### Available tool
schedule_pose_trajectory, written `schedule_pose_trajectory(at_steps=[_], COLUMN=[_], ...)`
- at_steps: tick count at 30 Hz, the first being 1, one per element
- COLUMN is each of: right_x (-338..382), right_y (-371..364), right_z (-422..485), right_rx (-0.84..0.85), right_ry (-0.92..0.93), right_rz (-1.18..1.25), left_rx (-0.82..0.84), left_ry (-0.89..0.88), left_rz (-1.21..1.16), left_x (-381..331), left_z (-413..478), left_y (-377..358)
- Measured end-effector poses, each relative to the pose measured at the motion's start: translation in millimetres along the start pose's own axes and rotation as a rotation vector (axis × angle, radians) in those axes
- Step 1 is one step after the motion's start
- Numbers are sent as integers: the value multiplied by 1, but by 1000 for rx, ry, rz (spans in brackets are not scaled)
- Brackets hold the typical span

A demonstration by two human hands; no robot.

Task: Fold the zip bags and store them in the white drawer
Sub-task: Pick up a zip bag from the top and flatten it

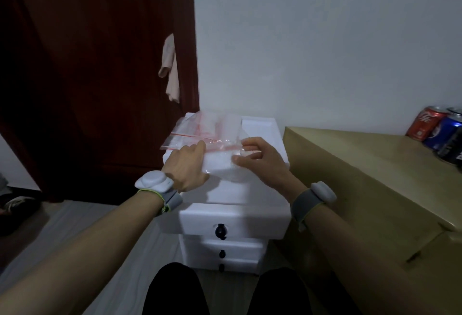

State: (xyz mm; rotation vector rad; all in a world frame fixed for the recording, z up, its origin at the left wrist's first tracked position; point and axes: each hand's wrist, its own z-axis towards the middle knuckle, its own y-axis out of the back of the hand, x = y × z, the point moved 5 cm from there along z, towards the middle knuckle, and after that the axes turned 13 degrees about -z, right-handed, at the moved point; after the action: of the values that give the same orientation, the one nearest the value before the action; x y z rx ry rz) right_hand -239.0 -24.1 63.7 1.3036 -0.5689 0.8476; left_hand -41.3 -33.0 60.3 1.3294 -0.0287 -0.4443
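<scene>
Head view, seated position, knees low in frame. Dark red door (pixel 100 64) fills the left, with a pale cloth (pixel 170 69) hanging at its edge. A tan box-like surface (pixel 362 164) sits to the right and carries drink cans (pixel 425 124) at its far corner, well apart from the work. Between them stands the white drawer unit (pixel 260 127), directly ahead and within easy reach of both arms; its flat top serves as the folding bench. Three drawer fronts are stacked below it, each with a dark knob (pixel 221 231). No drawer interior shows, so I judge them closed and storage not yet begun. Loose zip bags (pixel 200 127), clear with red seal strips, lie in a pile on the far left of the top, one corner overhanging the edge. Probably these are stock waiting for folding, kept behind the work so the near area stays usable. The folded zip bag (pixel 220 164) is at the near centre of the top, between the hands. Right hand (pixel 262 162) pinches its right edge, thumb near side and fingers far side, apparently to hold the fold in place. Left hand (pixel 186 167) covers the left edge with fingers reaching forward; its back faces the camera, so I cannot tell whether it pinches or only presses. Grey wrist bands (pixel 313 195) on both arms.
</scene>
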Motion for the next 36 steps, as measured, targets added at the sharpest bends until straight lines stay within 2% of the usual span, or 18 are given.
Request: schedule_pose_trajectory(at_steps=[5,13,16,19,23,25,29,36], right_x=[-6,-18,-25,-34,-51,-57,-69,-89], right_y=[-14,-18,-8,10,24,31,45,48], right_z=[-3,1,4,8,15,17,17,19], right_rx=[150,116,78,-14,-128,-198,-318,-407], right_ry=[-100,-151,-166,-200,-257,-296,-349,-441], right_rz=[171,322,307,340,378,409,412,419], left_rx=[7,-28,-22,-63,-225,-300,-313,-291], left_ry=[-79,-148,-44,154,515,610,571,503], left_rz=[107,247,232,59,-153,-224,-317,-363], left_x=[-4,1,23,45,52,50,40,26], left_z=[3,13,19,28,39,47,68,117], left_y=[-1,4,11,20,32,36,32,11])
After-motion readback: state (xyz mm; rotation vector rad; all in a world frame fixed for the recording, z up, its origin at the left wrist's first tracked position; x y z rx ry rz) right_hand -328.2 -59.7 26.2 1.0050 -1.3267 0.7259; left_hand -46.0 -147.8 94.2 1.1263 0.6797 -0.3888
